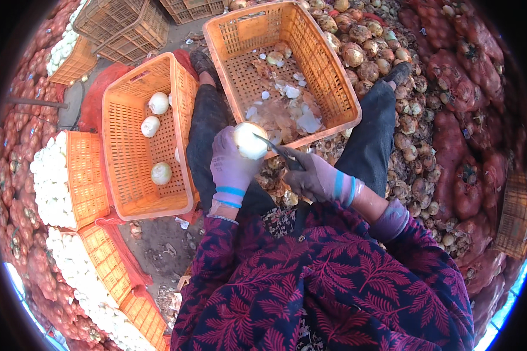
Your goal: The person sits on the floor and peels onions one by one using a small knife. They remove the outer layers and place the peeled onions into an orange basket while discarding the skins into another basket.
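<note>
My left hand point(232, 160), in a pale glove with a blue cuff stripe, holds a peeled white onion point(250, 140). In my right hand point(309, 175), gloved alike with dark, dirty fingers, is a small knife point(274, 147) whose blade touches the onion's right side. Just beyond the hands stands an orange plastic crate point(340, 79) holding onion skins point(296, 103) and white scraps. To the left, a second orange crate point(114, 145) contains several peeled onions point(158, 103), spaced apart on its perforated floor.
Unpeeled onions point(369, 48) lie heaped at the right and under my legs. Red mesh sacks point(454, 131) of onions line both sides. Crates full of peeled onions point(50, 180) stand along the left. Stacked crates point(123, 26) stand at the upper left.
</note>
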Available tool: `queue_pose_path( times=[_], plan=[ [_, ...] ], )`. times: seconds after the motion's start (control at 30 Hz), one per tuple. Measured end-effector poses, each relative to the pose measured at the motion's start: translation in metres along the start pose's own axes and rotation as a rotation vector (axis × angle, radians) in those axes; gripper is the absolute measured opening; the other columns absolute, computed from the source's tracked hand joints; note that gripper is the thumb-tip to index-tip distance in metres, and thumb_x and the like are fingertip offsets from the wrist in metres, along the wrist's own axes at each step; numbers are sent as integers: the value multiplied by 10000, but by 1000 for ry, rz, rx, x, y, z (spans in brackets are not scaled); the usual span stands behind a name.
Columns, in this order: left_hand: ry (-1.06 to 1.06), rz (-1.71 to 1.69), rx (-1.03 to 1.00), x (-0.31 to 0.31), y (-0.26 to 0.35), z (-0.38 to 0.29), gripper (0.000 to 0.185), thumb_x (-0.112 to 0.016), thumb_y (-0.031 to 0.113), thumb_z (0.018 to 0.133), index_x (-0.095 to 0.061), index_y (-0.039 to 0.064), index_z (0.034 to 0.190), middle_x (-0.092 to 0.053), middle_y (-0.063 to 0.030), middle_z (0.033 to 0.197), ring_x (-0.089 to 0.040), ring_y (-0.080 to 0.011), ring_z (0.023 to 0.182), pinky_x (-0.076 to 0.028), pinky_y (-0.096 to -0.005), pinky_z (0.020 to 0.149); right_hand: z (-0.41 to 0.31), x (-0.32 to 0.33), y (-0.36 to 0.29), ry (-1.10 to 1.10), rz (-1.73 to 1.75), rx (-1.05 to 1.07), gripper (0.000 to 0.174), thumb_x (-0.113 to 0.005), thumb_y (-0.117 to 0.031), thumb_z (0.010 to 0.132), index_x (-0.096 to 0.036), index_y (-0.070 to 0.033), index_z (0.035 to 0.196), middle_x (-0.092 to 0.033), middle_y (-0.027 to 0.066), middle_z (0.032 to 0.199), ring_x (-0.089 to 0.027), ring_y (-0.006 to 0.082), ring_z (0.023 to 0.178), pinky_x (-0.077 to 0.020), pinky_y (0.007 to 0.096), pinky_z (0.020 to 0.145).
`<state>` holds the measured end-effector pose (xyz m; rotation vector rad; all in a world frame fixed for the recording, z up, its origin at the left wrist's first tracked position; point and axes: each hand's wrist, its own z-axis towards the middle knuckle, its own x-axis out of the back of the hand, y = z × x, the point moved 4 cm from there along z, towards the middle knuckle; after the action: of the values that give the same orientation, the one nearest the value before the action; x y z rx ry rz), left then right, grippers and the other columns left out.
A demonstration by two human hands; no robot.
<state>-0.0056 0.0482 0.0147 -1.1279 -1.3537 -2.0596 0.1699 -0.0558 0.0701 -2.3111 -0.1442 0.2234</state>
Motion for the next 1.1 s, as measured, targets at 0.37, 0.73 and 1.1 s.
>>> queue_pose_path(
  times=[0.37,0.73,1.1],
  plan=[
    [-49,-20,276,12,-12,7,901,-921,410,629,-516,53,1351,-602,-190,1271,-630,-385,1152,-531,-467,959,11,-18,22,376,-846,327,781,-653,-143,919,-300,-167,1616,-671,242,749,-693,432,720,-564,475,686],
    [92,-336,295,1,-38,-9,851,-931,341,640,-552,14,1329,-648,-167,1224,-664,-302,1112,-551,-422,952,77,63,47,375,340,102,766,-597,-9,892,-341,-112,1607,-578,31,689,-472,114,450,-362,293,388],
    [24,-655,407,-10,-48,-5,825,-919,223,658,-550,-39,1348,-672,-161,1209,-685,-232,1052,-589,-374,893,92,18,-56,540,-829,612,873,-737,-469,891,-335,-130,1589,-735,245,1048,-691,466,1019,-557,514,873]
  ],
)
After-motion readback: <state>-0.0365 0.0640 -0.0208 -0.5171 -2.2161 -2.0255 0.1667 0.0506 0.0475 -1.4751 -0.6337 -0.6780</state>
